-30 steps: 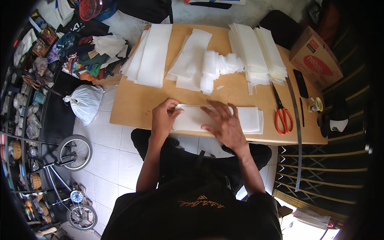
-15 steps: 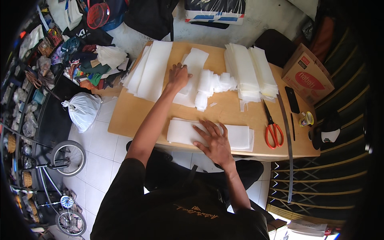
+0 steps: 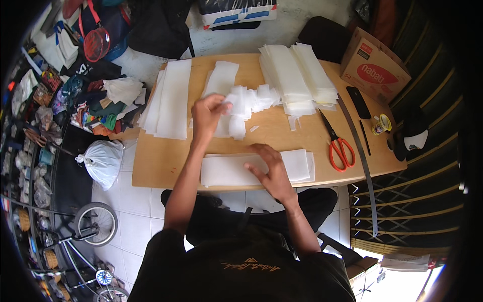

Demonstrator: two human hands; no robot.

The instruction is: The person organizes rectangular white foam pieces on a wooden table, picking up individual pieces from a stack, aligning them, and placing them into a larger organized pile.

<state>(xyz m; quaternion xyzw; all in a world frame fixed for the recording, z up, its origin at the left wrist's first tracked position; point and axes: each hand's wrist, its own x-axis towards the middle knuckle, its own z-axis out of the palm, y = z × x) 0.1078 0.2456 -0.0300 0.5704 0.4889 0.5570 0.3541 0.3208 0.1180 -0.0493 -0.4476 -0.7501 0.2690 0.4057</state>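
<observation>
My left hand is raised over the table's middle, its fingers pinched on what looks like a small white piece, partly blurred. Right beside it lies a loose pile of small white cut pieces. Behind that hand, a few long white sheets lie flat. Close to the near edge, my right hand hovers or rests lightly over a stack of long white sheets, fingers apart and curved. Contact with the stack is hard to tell. Orange-handled scissors lie right of this stack.
More white strips are spread at the table's left. Two thick stacks stand at the back right. A long metal ruler overhangs the near edge. Further right are a phone, a black pen, a small tub and a carton.
My left hand has lifted off the long sheets and come nearer, now pinched beside the small pieces. The right hand's fingers have curled up from lying flat on the stack. The view has shifted.
</observation>
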